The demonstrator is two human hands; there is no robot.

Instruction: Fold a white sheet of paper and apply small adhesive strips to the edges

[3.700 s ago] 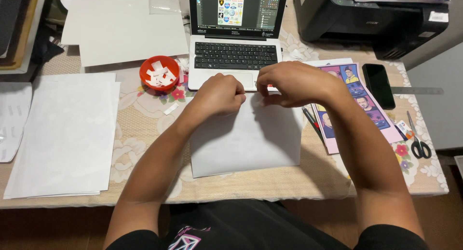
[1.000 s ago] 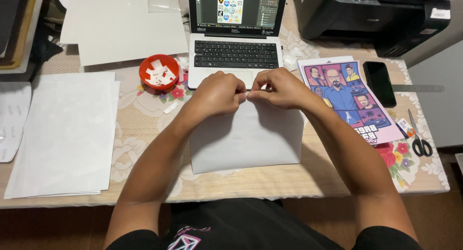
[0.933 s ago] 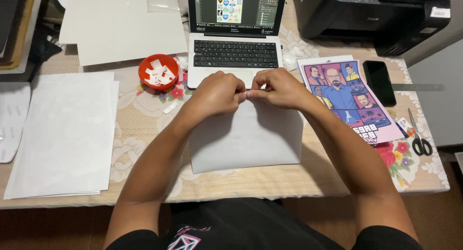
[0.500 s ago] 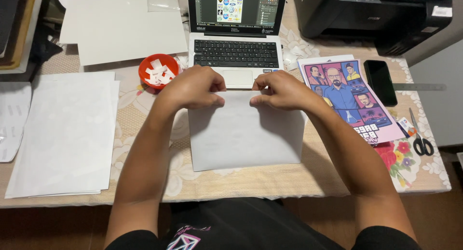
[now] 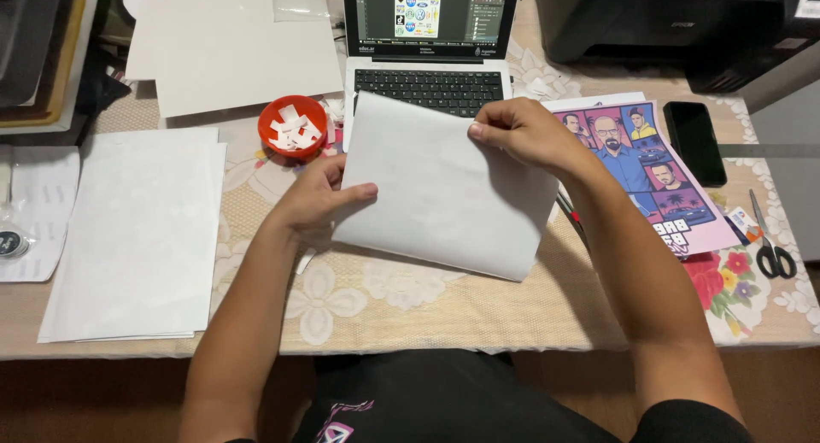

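Note:
A white sheet of paper [image 5: 440, 191] is lifted and tilted above the table in front of the laptop [image 5: 430, 63]. My left hand [image 5: 318, 195] pinches its left edge, thumb on top. My right hand [image 5: 521, 134] grips its upper right corner with closed fingers. The sheet's top edge overlaps the laptop's keyboard area.
A red bowl of white paper scraps [image 5: 292, 129] sits left of the laptop. A stack of white sheets [image 5: 137, 229] lies at the left. A colourful printed poster [image 5: 649, 170], black phone [image 5: 694, 141] and scissors [image 5: 773, 251] lie at the right. A black printer [image 5: 675, 24] stands behind.
Both hands were pressing together on the sheet's top edge on the table. Now they have spread apart and lifted the sheet, turning it at an angle.

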